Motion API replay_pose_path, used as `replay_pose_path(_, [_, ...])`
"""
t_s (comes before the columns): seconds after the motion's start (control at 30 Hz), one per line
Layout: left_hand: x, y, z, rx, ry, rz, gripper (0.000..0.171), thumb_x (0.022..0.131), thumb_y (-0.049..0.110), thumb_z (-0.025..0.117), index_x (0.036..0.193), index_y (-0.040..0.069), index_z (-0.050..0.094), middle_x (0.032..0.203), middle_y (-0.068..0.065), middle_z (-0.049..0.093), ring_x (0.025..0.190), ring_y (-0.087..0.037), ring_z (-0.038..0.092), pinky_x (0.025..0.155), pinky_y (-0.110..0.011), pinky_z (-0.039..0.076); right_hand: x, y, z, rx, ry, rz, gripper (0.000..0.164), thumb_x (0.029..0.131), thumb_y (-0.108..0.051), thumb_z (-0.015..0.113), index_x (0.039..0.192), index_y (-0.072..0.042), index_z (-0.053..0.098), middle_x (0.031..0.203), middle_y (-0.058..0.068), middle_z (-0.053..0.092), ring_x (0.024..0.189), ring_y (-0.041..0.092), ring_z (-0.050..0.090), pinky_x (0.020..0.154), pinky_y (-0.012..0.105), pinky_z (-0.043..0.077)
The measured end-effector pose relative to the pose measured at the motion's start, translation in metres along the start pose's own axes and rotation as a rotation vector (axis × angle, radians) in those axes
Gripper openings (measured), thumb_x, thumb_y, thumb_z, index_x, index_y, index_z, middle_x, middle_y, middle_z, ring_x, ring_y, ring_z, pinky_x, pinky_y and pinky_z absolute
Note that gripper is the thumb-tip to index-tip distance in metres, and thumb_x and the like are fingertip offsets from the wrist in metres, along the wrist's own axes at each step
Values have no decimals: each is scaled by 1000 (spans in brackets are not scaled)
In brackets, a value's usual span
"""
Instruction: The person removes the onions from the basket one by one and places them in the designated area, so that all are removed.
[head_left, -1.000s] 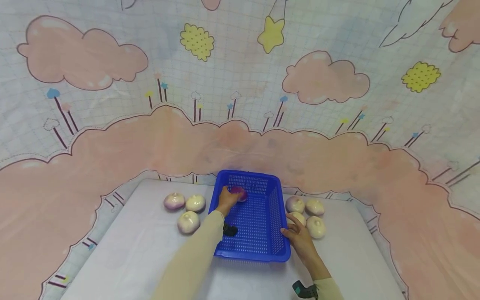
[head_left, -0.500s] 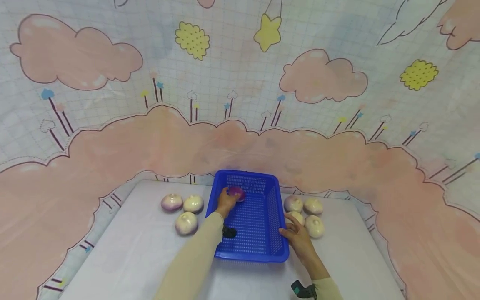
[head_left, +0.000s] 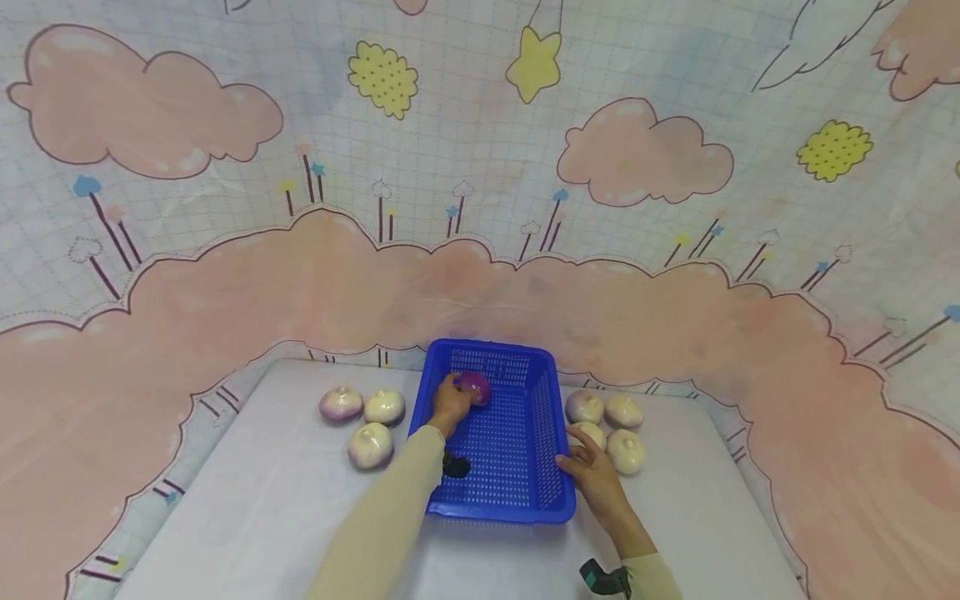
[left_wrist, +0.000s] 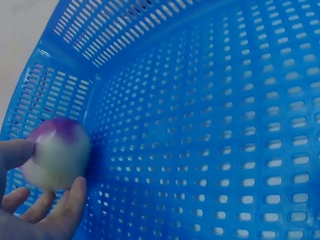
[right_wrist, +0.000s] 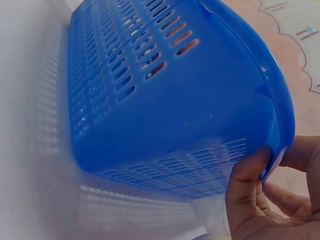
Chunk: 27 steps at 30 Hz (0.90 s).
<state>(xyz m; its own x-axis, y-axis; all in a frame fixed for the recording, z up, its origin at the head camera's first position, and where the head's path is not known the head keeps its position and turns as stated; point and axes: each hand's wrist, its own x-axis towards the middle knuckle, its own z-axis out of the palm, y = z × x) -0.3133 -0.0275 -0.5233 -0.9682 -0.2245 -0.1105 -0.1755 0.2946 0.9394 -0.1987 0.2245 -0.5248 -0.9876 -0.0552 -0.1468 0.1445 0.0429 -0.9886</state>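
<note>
A purple-and-white turnip (head_left: 477, 387) is at the far left corner of a blue plastic basket (head_left: 501, 514). My left hand (head_left: 451, 403) reaches over the basket's left side and holds this turnip. Thumb and fingers lie around its pale side in the left wrist view, where the turnip (left_wrist: 61, 152) sits close to the slotted wall. My right hand (head_left: 602, 487) is at the basket's right side. In the right wrist view, thumb and fingers of that hand (right_wrist: 272, 200) pinch the rim of the basket (right_wrist: 200, 110) from both sides.
Three turnips (head_left: 370, 445) lie on the white table (head_left: 247, 500) left of the basket. Several more turnips (head_left: 626, 451) are grouped close to its right side, one partly hidden behind my right hand. A patterned cloth (head_left: 480, 292) rises behind the table.
Everything has shifted slightly left in the head view. My left hand keeps its hold on the turnip, and my right hand stays on the basket rim.
</note>
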Motion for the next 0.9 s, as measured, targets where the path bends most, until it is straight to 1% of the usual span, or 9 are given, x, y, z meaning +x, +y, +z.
replay_pose_path(0.13, [2, 0, 3, 40, -45, 32, 62, 87, 10, 66, 143, -1, 43, 132, -27, 57, 122, -41, 56, 103, -51, 47, 1, 1, -1, -2, 8, -5, 61, 93, -5, 62, 149, -15, 39, 119, 19, 61, 100, 22, 66, 82, 31, 57])
replay_pose_path(0.23, [4, -4, 5, 79, -91, 35, 66, 86, 14, 68, 145, 0, 41, 134, -26, 56, 125, -41, 53, 107, -51, 44, 3, 3, -2, 6, 2, -4, 61, 92, -4, 63, 148, -15, 41, 117, 18, 61, 98, 21, 66, 81, 30, 57])
replay_pose_path(0.4, [3, -7, 9, 58, -151, 20, 67, 89, 20, 68, 148, 3, 39, 141, -26, 51, 131, -43, 48, 110, -55, 40, 3, 6, -3, -1, -1, -10, 61, 91, -6, 64, 147, -15, 42, 114, 15, 62, 98, 20, 66, 82, 30, 57])
replay_pose_path(0.47, [2, -7, 10, 44, -153, 21, 67, 90, 22, 68, 147, 2, 39, 142, -27, 50, 132, -44, 48, 110, -57, 40, 3, 7, -3, -7, 1, -15, 62, 90, -7, 65, 147, -14, 42, 112, 14, 62, 97, 19, 66, 82, 30, 57])
replay_pose_path(0.57, [0, -7, 12, 36, -129, 23, 62, 91, 24, 67, 142, -1, 42, 139, -27, 53, 129, -43, 51, 107, -55, 43, 3, 8, -2, -5, 5, -11, 62, 90, -7, 65, 147, -15, 42, 111, 12, 63, 95, 18, 67, 82, 30, 57])
replay_pose_path(0.63, [0, -7, 13, 32, -106, 23, 57, 91, 23, 67, 138, -2, 45, 135, -27, 56, 125, -41, 54, 104, -53, 46, 3, 8, -2, -5, 4, -8, 63, 90, -7, 65, 147, -15, 41, 112, 12, 62, 96, 17, 67, 83, 30, 57])
replay_pose_path(0.73, [-1, -6, 14, 22, -84, 36, 51, 90, 17, 68, 132, -3, 48, 129, -28, 59, 121, -41, 58, 102, -53, 48, 3, 8, -2, -7, 2, -6, 62, 90, -7, 65, 147, -15, 41, 114, 13, 62, 96, 17, 67, 83, 30, 57])
replay_pose_path(0.8, [-1, -6, 15, 13, -83, 43, 50, 89, 14, 69, 131, -3, 49, 129, -28, 60, 121, -41, 59, 103, -54, 47, 3, 7, -2, -8, 3, -9, 62, 90, -7, 65, 147, -15, 41, 114, 13, 62, 96, 17, 66, 83, 30, 57])
replay_pose_path(0.9, [0, -6, 15, 8, -95, 49, 52, 88, 12, 70, 133, -3, 48, 131, -28, 60, 123, -42, 58, 105, -55, 45, 3, 6, -2, -5, 1, -14, 62, 91, -7, 65, 147, -15, 41, 114, 14, 62, 96, 17, 66, 83, 30, 57])
